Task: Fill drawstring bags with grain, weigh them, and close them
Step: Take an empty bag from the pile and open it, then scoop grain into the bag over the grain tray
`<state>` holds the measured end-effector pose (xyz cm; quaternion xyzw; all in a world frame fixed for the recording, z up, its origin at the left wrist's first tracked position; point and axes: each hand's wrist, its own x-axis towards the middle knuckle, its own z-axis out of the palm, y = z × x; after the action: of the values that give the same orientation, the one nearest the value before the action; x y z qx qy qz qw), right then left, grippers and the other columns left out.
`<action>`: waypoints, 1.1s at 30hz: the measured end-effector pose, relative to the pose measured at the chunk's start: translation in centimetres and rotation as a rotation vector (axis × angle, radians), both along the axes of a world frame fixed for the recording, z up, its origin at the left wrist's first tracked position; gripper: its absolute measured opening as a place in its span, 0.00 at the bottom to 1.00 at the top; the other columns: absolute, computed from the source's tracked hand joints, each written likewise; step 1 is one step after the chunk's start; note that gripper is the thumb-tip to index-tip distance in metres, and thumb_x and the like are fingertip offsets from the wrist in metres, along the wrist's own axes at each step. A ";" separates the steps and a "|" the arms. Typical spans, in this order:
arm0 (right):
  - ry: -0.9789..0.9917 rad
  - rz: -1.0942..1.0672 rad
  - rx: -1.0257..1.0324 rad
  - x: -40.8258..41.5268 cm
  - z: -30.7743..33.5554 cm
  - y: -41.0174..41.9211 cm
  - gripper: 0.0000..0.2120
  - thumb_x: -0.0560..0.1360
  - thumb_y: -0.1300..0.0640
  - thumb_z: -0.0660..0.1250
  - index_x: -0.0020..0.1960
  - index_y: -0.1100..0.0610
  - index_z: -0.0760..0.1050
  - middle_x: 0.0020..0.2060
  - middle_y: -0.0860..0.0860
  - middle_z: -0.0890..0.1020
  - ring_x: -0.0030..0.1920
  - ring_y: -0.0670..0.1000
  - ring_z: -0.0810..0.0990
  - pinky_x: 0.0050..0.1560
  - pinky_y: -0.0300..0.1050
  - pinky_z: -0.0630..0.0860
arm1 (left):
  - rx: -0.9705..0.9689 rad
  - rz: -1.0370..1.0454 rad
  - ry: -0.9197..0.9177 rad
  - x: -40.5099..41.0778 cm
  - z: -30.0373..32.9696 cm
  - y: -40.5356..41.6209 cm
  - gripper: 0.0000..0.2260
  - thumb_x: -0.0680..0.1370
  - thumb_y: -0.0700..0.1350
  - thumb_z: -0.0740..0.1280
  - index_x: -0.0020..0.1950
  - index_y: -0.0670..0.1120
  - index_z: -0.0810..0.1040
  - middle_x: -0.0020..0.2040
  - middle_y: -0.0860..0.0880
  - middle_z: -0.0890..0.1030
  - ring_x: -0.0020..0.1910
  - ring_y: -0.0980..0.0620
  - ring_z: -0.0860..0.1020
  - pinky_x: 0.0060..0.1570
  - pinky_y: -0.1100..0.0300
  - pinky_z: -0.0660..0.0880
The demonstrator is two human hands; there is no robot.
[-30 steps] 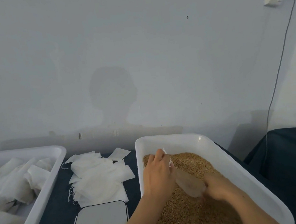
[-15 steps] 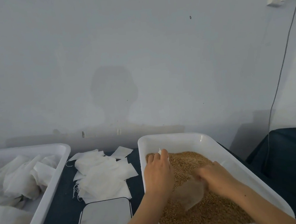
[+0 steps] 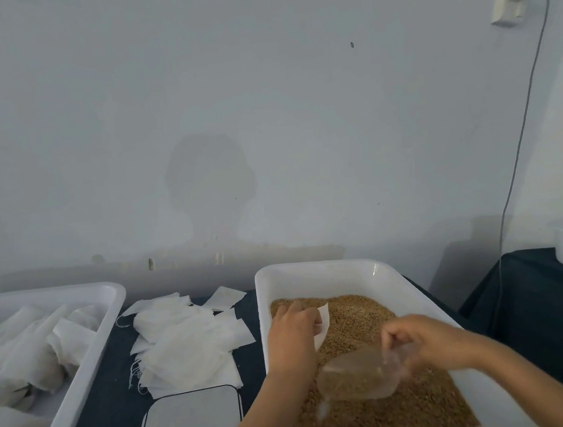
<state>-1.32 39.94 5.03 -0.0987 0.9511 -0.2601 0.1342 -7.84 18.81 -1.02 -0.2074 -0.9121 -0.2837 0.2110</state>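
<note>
White plastic tub (image 3: pixel 316 272) w/ granular tan grain (image 3: pixel 379 417). Left hand (image 3: pixel 293 332) over grain, fingers curled, pinching flat white fabric bag (image 3: pixel 321 326). Right hand (image 3: pixel 433 341) grips clear plastic scoop (image 3: pixel 361 376), tilted, grain inside, blurred.

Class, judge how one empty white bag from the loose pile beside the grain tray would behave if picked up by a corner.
The empty bags lie thin, flat and overlapping, so one would likely flop and weigh little. Loose threads at the pile's edge may snag neighbouring bags and drag them along.
</note>
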 end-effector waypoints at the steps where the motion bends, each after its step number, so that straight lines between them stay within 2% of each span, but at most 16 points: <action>1: 0.002 -0.027 -0.026 0.4 0.9 0.5 0.08 0.69 0.66 0.71 0.44 0.58 0.74 0.44 0.48 0.81 0.48 0.40 0.81 0.48 0.35 0.77 | -0.007 -0.010 -0.011 0.0 -0.1 0.0 0.09 0.77 0.36 0.64 0.51 0.48 0.79 0.51 0.53 0.76 0.52 0.55 0.70 0.48 0.66 0.69; 6: 0.121 -0.126 0.074 1.2 4.4 1.9 0.07 0.70 0.62 0.73 0.43 0.54 0.75 0.43 0.46 0.79 0.47 0.41 0.78 0.46 0.34 0.70 | -0.065 -0.090 -0.032 0.1 -0.1 0.1 0.08 0.76 0.34 0.65 0.49 0.46 0.80 0.49 0.52 0.77 0.51 0.55 0.70 0.50 0.64 0.71; 9: 0.168 -0.178 0.240 0.9 4.8 1.7 0.08 0.71 0.59 0.72 0.42 0.51 0.73 0.44 0.45 0.77 0.48 0.44 0.76 0.50 0.40 0.72 | -0.117 -0.156 0.010 0.3 0.0 0.2 0.07 0.77 0.36 0.65 0.50 0.46 0.79 0.49 0.52 0.77 0.49 0.56 0.67 0.45 0.67 0.65; 13: 0.191 -0.208 0.389 0.4 4.9 0.8 0.09 0.72 0.57 0.71 0.42 0.49 0.70 0.42 0.43 0.76 0.48 0.46 0.76 0.51 0.45 0.72 | -0.196 -0.212 0.015 0.4 0.1 0.4 0.06 0.78 0.39 0.64 0.52 0.46 0.79 0.52 0.51 0.77 0.53 0.54 0.69 0.47 0.66 0.64; 16: 0.215 -0.225 0.467 0.1 5.2 0.2 0.09 0.73 0.57 0.70 0.43 0.50 0.70 0.41 0.42 0.75 0.47 0.46 0.76 0.47 0.43 0.71 | -0.229 -0.217 0.018 0.4 -0.1 0.4 0.06 0.78 0.38 0.65 0.50 0.46 0.79 0.51 0.51 0.77 0.54 0.53 0.69 0.49 0.63 0.67; 21: 0.282 -0.235 0.590 -1.1 5.4 -0.7 0.12 0.73 0.60 0.69 0.38 0.49 0.67 0.42 0.44 0.80 0.42 0.45 0.79 0.38 0.38 0.69 | -0.240 -0.227 0.024 0.4 -0.1 0.5 0.06 0.78 0.39 0.64 0.51 0.45 0.79 0.52 0.50 0.77 0.55 0.52 0.69 0.50 0.60 0.69; 24: 0.348 -0.210 0.727 -1.5 5.8 -1.3 0.14 0.73 0.61 0.67 0.38 0.48 0.65 0.35 0.43 0.75 0.34 0.40 0.72 0.31 0.35 0.58 | -0.246 -0.243 0.028 0.3 -0.1 0.5 0.06 0.78 0.39 0.64 0.53 0.45 0.80 0.53 0.50 0.77 0.56 0.52 0.69 0.52 0.61 0.68; 26: 0.392 -0.188 0.803 -1.5 6.1 -1.5 0.13 0.74 0.63 0.65 0.39 0.48 0.65 0.34 0.42 0.73 0.33 0.41 0.69 0.30 0.36 0.54 | -0.250 -0.255 0.020 0.3 -0.1 0.5 0.07 0.78 0.40 0.64 0.53 0.45 0.80 0.53 0.49 0.77 0.57 0.51 0.70 0.54 0.62 0.66; 28: 0.431 -0.172 0.844 -1.5 6.3 -1.8 0.14 0.73 0.65 0.63 0.38 0.48 0.64 0.36 0.43 0.75 0.35 0.44 0.70 0.32 0.37 0.55 | -0.245 -0.251 0.015 0.3 0.0 0.6 0.07 0.78 0.40 0.64 0.53 0.44 0.80 0.53 0.49 0.78 0.56 0.51 0.70 0.52 0.62 0.66; 33: 0.531 -0.149 0.929 -1.4 6.6 -2.5 0.11 0.73 0.64 0.63 0.45 0.49 0.66 0.42 0.45 0.78 0.44 0.49 0.75 0.51 0.44 0.62 | -0.214 -0.249 -0.002 0.5 0.2 0.6 0.07 0.78 0.41 0.63 0.51 0.43 0.80 0.51 0.47 0.78 0.55 0.50 0.70 0.52 0.61 0.67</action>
<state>-2.68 37.45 11.63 -0.0234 0.9716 0.2131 -0.1002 -7.34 19.38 -0.86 -0.3397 -0.9046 -0.2091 0.1502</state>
